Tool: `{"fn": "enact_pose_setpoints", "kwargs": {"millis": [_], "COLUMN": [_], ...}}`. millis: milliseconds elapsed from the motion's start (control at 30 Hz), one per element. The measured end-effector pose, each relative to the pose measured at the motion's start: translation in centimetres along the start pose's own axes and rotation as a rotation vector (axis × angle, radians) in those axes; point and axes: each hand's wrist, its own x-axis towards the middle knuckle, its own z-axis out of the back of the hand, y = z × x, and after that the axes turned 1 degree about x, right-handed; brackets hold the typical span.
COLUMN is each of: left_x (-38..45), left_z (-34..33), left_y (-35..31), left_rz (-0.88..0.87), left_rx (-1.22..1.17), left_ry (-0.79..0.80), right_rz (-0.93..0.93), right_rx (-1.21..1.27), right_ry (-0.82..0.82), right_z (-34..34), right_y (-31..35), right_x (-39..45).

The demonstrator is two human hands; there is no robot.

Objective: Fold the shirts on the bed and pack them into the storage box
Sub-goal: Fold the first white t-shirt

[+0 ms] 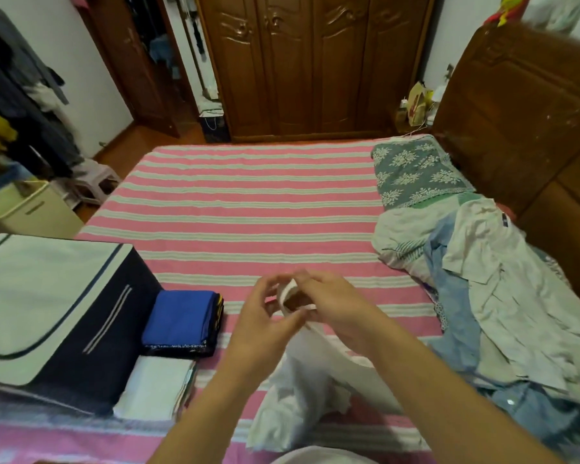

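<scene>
Overhead: pink-striped bed point(248, 202), wooden wardrobe point(315, 61) behind. Both hands, left hand point(265, 326) and right hand point(335, 306), pinch white shirt point(302, 390) hanging below them.

Both hands raised close together, left hand point(265, 316) and right hand point(332, 306) apparently pinching (fingers curled)

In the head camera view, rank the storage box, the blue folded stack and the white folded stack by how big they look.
1. storage box, clearly largest.
2 and 3. blue folded stack and white folded stack look alike; the white one lies nearer the camera, so unranked.
</scene>
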Motion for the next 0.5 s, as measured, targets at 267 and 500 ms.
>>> {"fn": "enact_pose_setpoints", "kwargs": {"millis": [267,500], "left_x": [-2.1,-1.0], "left_z": [-0.7,-0.4], "left_y": [3.7,3.4], "left_rz": [0.284,0.109], "left_rx": [-0.401,-0.102], "left_ry": [0.034,-0.020], "right_rz": [0.106,0.177], "right_rx": [-0.310,-0.208], "right_ry": [-0.114,-0.339], "right_z": [-1.5,-2.0], "right_y": [-6.8,-7.0], "right_x": [-2.5,-3.0]}}
